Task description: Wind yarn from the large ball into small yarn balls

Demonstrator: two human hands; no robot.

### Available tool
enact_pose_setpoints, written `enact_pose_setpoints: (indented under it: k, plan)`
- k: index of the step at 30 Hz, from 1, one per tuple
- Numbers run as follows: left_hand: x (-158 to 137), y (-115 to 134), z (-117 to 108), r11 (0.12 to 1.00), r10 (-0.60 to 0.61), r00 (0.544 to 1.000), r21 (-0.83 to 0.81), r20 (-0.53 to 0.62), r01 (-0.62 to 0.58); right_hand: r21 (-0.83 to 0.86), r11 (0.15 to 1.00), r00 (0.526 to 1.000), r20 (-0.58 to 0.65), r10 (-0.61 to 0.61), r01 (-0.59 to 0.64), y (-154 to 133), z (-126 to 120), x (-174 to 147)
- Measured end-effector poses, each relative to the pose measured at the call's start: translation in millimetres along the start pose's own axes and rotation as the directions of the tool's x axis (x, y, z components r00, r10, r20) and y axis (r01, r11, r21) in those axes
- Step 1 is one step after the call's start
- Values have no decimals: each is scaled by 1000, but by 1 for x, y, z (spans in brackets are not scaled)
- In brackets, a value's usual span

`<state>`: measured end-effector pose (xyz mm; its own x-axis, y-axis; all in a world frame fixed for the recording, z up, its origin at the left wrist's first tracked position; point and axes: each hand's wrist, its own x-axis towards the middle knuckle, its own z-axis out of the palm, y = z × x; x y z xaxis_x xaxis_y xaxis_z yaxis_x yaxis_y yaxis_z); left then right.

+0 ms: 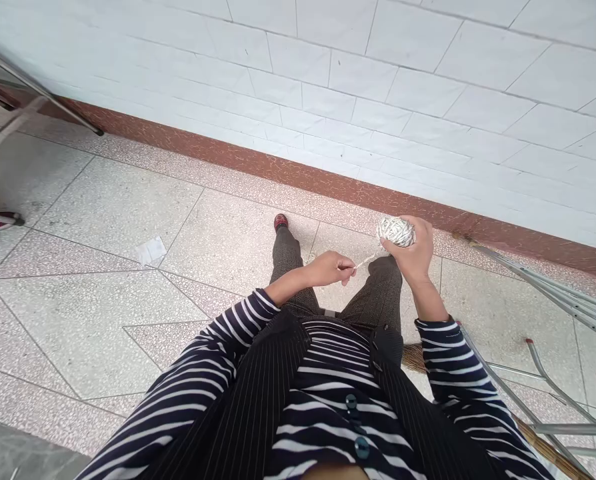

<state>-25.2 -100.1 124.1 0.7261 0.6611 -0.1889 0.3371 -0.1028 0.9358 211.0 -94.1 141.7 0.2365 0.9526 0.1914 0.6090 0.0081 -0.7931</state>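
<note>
My right hand (pixel 414 248) is wrapped round a ball of whitish string (pixel 396 231), held out above my right knee. A strand of string (pixel 365 261) runs from the ball down to my left hand (pixel 332 269). The left fingers are closed in a pinch on that strand, a short way left of the ball. A faint pale length also shows just behind the left wrist, but I cannot make out where it leads. Both hands are in front of my lap, over the dark trousers (pixel 289 257).
White tiled wall (pixel 378 87) ahead, with a reddish-brown skirting (pixel 218 155). A white paper scrap (pixel 151 251) lies on the speckled floor at left. Metal furniture legs (pixel 53 93) stand at far left. On the right are metal poles (pixel 553 283), a tubular chair frame (pixel 538 367) and a broom (pixel 414 358).
</note>
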Motion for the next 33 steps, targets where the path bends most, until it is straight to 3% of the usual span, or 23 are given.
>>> enact_pose_setpoints:
  k: [2, 4, 8, 11, 16, 19, 24, 30, 33]
  plan:
    - [1, 2, -10, 998, -3, 999, 60, -33, 5, 25, 998, 988, 141, 59, -63, 8, 6, -8]
    - [6, 2, -19, 985, 9, 998, 175, -60, 2, 72, 990, 948, 304, 96, -123, 14, 12, -17]
    - [23, -6, -28, 885, 154, 987, 449, -36, -122, 189, 938, 771, 626, 113, -290, 22, 16, -32]
    - [32, -15, -26, 822, 266, 964, 522, 2, -228, 270, 864, 676, 729, 106, -426, 27, 10, -36]
    - [40, -31, -20, 787, 311, 950, 570, -36, -236, 364, 748, 623, 778, 83, -555, 31, -3, -45]
    - [47, -45, -19, 815, 297, 948, 548, -113, -190, 438, 680, 642, 764, 63, -588, 25, -6, -52]
    - [51, -68, -14, 900, 188, 967, 424, -173, -99, 592, 564, 737, 675, 43, -575, 4, -16, -52]
    - [42, -78, -1, 970, -32, 982, 231, -184, 74, 689, 584, 864, 502, 44, -430, -22, -32, -35]
    - [39, -76, -1, 986, -60, 981, 143, -183, 87, 734, 580, 905, 426, 13, -354, -32, -36, -29]
